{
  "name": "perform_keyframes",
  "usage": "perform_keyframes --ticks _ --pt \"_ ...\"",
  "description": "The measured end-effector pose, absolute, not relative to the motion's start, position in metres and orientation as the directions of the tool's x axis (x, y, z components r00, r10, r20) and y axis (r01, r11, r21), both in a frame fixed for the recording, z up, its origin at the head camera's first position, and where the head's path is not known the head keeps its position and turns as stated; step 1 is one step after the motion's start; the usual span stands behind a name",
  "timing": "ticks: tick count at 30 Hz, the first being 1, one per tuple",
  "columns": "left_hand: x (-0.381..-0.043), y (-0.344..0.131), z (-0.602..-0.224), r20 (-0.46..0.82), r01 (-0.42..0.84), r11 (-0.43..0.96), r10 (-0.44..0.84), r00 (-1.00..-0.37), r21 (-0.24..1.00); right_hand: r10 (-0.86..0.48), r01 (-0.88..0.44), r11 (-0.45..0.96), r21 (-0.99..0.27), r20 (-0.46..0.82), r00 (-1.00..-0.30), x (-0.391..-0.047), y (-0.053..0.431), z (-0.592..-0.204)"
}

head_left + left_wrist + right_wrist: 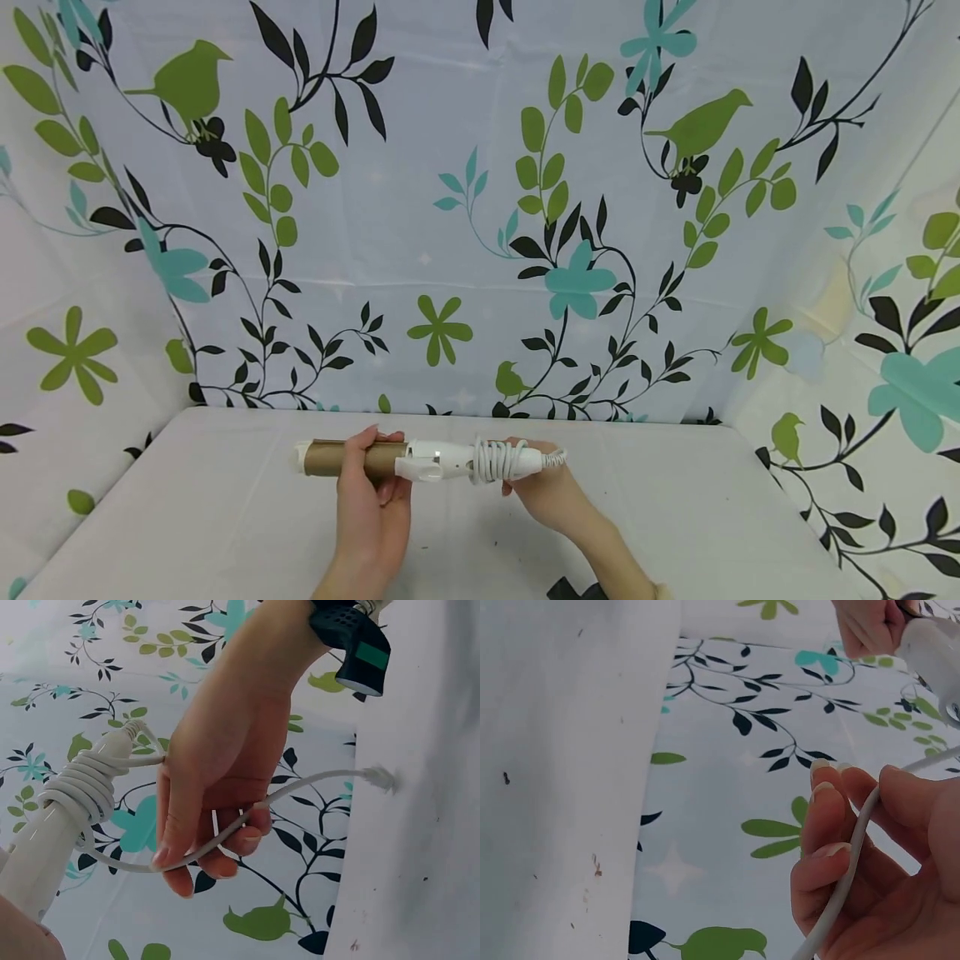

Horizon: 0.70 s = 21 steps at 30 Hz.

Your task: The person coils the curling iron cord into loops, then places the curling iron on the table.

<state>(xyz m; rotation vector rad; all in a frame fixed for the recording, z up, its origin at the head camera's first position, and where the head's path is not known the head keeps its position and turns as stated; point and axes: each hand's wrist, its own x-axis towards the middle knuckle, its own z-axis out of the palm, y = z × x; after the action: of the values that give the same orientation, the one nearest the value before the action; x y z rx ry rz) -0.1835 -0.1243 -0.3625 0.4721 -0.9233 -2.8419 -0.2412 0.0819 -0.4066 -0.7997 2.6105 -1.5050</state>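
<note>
A white curling iron [442, 458] with a gold barrel [322, 458] is held level above the table. My left hand [371, 508] grips it round the barrel, with the thumb on the near side. White cord [495, 461] is wound in several turns round the handle. My right hand [547, 492] is by the handle's right end. In the left wrist view, the right hand [217, 765] pinches a loose length of cord [315, 778] between thumb and fingers. The right wrist view shows that cord [847, 877] running across the curled fingers.
The white table [247, 517] lies beneath both hands, with a few dark specks on it. Behind and at the sides hangs a cloth [465, 208] printed with birds, leaves and flowers. A dark device [360, 652] is strapped to the right wrist.
</note>
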Motion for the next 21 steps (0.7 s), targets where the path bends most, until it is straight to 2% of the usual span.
perform_keyframes --ticks 3,5,9,13,21 --pt "-0.184 -0.125 -0.361 -0.257 0.045 -0.81 -0.237 -0.937 0.584 -0.43 -0.383 0.448 -0.808 0.182 -0.885 -0.236 0.073 -0.411" --pt "-0.185 -0.126 -0.36 -0.251 0.062 -0.807 -0.254 -0.934 0.587 -0.454 -0.45 0.479 -0.754 0.226 -0.862 -0.232 0.068 -0.414" --pt "-0.186 -0.128 -0.36 -0.227 0.093 -0.788 -0.286 -0.931 0.609 -0.52 -0.566 0.609 -0.556 0.26 -0.814 -0.226 0.061 -0.414" --pt "-0.187 -0.131 -0.359 -0.213 0.115 -0.775 -0.307 -0.927 0.621 -0.554 -0.587 0.729 -0.351 0.199 -0.808 -0.218 0.055 -0.411" --pt "-0.188 -0.132 -0.359 -0.215 0.122 -0.774 -0.318 -0.924 0.621 -0.627 -0.662 0.725 -0.188 0.217 -0.748 -0.204 0.049 -0.408"
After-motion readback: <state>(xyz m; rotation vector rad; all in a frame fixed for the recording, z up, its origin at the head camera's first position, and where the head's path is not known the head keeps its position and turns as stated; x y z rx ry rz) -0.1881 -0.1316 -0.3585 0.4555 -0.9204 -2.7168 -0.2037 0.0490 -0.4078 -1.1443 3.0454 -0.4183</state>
